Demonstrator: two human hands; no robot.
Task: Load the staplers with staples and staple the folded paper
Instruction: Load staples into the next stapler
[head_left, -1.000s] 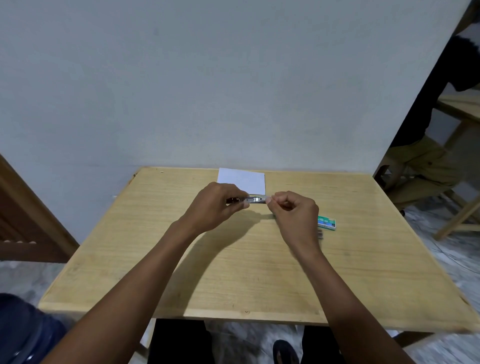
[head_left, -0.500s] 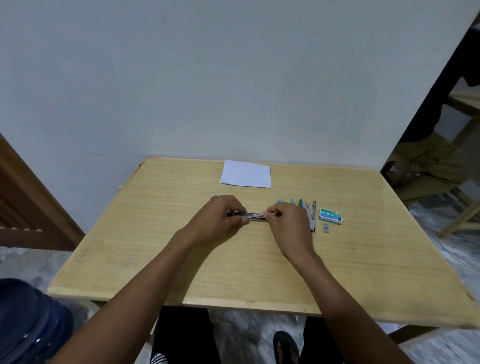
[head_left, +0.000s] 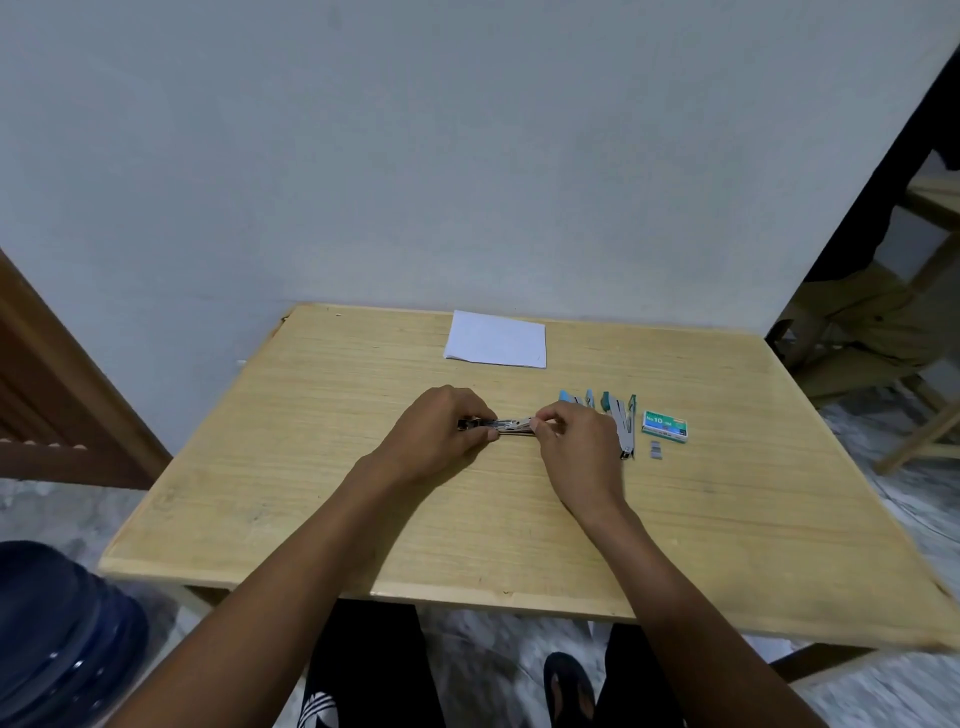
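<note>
Wooden table is carrying all items | I am watching left hand gripping stapler mid-table, right hand pinching its other end | green box is reading "No.10" | folded paper is lying at far edge.

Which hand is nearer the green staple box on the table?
Right. The right hand is just left of the staple box, with the lying staplers between them. The left hand is farther left, gripping the other end of the stapler both hands hold.
</note>
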